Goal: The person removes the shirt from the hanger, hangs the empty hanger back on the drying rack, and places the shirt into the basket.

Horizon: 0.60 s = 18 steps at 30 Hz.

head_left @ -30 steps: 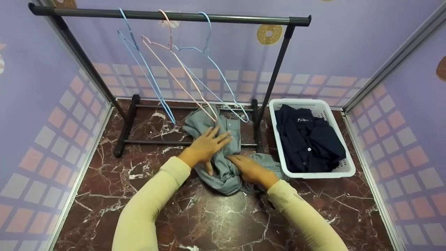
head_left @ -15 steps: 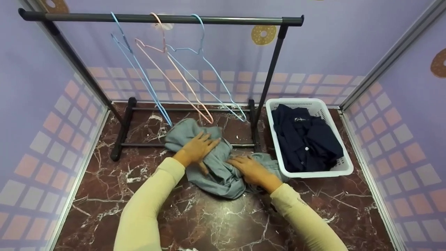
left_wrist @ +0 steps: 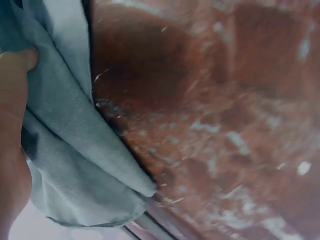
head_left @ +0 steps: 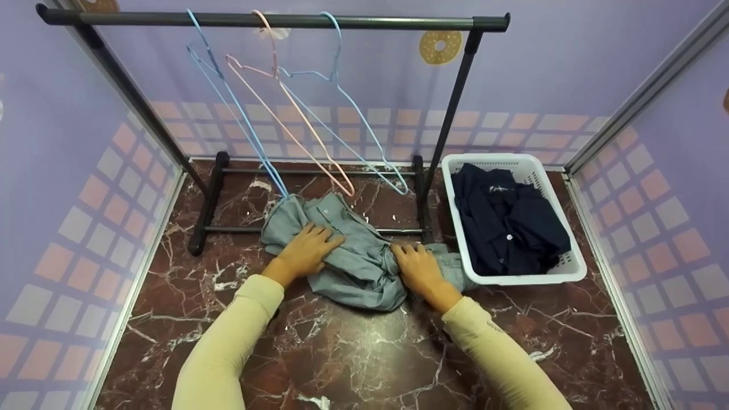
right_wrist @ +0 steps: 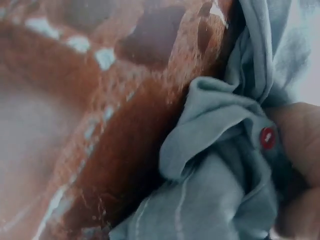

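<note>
A crumpled grey-green shirt [head_left: 359, 265] lies on the floor in the head view, its upper part over the rack's lower bar. My left hand [head_left: 304, 253] grips its left part with bent fingers. In the left wrist view the thumb [left_wrist: 30, 59] presses on the cloth, while the other fingertips are hidden. My right hand [head_left: 418, 267] holds bunched cloth at the shirt's right side. A red button [right_wrist: 267, 137] shows beside that hand in the right wrist view. Part of the shirt reaches right, up against the white basket [head_left: 575, 273].
A black clothes rack [head_left: 393, 23] stands behind the shirt. On its rail hang a blue hanger [head_left: 245, 119], a pink hanger [head_left: 302, 117] and another blue hanger [head_left: 364, 119]. The basket holds dark navy clothing [head_left: 507, 228]. Patterned walls enclose the marble-look floor [head_left: 353, 364].
My left hand has drawn the shirt's upper part left and toward me, out from under the pink hanger, and spread it. Its fingers went from spread to bent. The right hand's fingers have curled in.
</note>
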Tool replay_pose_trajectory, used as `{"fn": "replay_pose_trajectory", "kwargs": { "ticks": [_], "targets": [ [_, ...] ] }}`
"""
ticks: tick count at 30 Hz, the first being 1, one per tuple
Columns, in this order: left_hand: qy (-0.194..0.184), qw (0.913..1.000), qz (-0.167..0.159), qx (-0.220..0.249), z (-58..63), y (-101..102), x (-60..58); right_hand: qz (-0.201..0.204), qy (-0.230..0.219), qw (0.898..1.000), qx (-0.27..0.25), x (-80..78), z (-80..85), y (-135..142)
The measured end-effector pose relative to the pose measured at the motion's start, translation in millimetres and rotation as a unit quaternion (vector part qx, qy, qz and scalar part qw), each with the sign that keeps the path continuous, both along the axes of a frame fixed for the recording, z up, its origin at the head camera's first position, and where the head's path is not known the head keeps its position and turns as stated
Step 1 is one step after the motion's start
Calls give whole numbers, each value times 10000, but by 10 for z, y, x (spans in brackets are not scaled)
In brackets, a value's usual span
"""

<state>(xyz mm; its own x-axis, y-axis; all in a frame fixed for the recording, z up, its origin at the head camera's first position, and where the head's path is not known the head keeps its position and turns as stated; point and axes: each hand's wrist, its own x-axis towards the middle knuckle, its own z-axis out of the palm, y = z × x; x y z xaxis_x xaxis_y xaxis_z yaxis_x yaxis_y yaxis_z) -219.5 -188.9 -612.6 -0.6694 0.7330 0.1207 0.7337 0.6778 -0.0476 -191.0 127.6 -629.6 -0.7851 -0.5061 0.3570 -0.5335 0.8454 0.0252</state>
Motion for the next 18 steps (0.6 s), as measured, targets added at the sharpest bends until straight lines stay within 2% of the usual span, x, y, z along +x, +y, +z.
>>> {"fn": "replay_pose_trajectory", "kwargs": {
  "ticks": [3, 6, 9, 13, 15, 18],
  "targets": [
    [29, 9995, 196, 239, -66, -22, 77, 395, 25, 9992, 12, -78, 40, 10],
    [-52, 9980, 436, 459, -135, -105, 215, 720, 259, 9970, 113, -130, 75, -39],
    [-190, 9951, 649, 716, -188, -176, 328, 823, 690, 9942, 108, -187, 132, -106],
    [-343, 9895, 889, 1086, -210, -268, 412, 1025, 1099, 9885, -156, -278, 235, -216],
    [-363, 9859, 1009, 1282, -200, -311, 425, 1107, 1117, 9872, -253, -318, 275, -255],
    [-455, 9804, 1244, 1461, -159, -374, 432, 1069, 811, 9901, -418, -361, 268, -251]
  ]
}}
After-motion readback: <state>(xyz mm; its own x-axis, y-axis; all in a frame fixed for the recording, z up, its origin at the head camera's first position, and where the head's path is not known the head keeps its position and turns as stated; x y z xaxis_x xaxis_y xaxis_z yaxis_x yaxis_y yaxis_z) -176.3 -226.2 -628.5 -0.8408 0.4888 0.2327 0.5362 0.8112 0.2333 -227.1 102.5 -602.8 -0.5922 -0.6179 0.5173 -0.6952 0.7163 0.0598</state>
